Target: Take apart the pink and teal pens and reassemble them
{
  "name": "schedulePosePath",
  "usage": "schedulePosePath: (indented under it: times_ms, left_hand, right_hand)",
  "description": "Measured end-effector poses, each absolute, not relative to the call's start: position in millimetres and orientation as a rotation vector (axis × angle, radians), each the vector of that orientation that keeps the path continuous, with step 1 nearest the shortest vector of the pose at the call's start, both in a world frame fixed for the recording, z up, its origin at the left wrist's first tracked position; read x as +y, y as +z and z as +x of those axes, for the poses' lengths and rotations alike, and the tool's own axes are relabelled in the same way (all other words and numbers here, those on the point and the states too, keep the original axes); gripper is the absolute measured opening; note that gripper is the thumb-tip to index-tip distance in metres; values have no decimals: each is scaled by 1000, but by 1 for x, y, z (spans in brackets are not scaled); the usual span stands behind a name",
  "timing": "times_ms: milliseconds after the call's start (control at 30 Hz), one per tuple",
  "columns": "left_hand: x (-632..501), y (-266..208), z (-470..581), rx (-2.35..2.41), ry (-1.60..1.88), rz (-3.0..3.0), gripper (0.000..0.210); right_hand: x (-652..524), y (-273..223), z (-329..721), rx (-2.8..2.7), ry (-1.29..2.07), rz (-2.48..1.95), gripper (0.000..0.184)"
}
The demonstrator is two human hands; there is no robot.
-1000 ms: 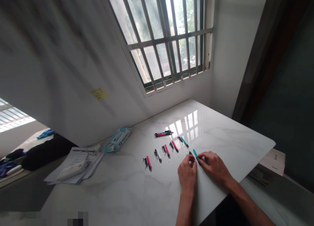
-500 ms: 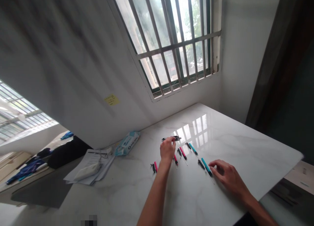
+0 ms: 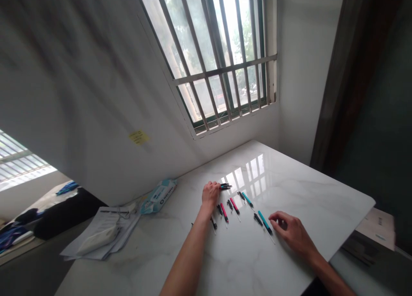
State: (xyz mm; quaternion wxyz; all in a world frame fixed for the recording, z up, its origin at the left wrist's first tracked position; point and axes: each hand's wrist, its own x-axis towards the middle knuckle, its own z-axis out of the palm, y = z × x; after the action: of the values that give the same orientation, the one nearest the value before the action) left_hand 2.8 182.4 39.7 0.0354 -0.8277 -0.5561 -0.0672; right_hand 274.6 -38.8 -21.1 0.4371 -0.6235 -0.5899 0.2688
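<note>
Teal marks the barrel [image 3: 265, 222] just beside our right hand [image 3: 291, 231], at its nine to ten o'clock; we hold it half curled, empty. Our left hand [image 3: 210, 194] is at the pens [image 3: 226, 186], bunched at its two o'clock, and whether it grips one we cannot tell. Pink barrels [image 3: 234, 205] lie at its four and five o'clock.

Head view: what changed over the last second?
Left hand moved from beside the near teal barrel to the pen pile farther back, covering its left end; whether it grips a pen is hidden. Right hand let go of that barrel and sits just right of it. Unmoved on the table: wipes pack, papers.
</note>
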Motion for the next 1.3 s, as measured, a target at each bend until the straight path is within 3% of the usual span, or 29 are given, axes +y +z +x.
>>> schedulePosePath:
  times_ms: [167, 400, 500, 700, 967, 1300]
  left_hand:
    - [147, 57, -5, -1626, -364, -2557, 19]
    - [-14, 53, -23, -1792, -1294, -2620, 22]
    - [-80, 39, -26, -2006, -1512, -2366, 25]
    - [-132, 13, -29, -2228, -1659, -2187, 29]
    - [-139, 7, -31, -2088, -1560, -2426, 21]
    - [-137, -4, -36, -2161, -1521, -2515, 29]
  right_hand:
    - [-41, -25, 277, -1475, 675, -1572, 32]
    - [-45, -31, 284, -1480, 673, -1610, 37]
    - [-49, -29, 287, -1460, 607, -1614, 42]
    - [-73, -20, 247, -1461, 490, -1578, 51]
    - [-85, -12, 137, -1603, 1011, -1326, 62]
    - [-79, -6, 130, -1518, 1089, -1230, 52]
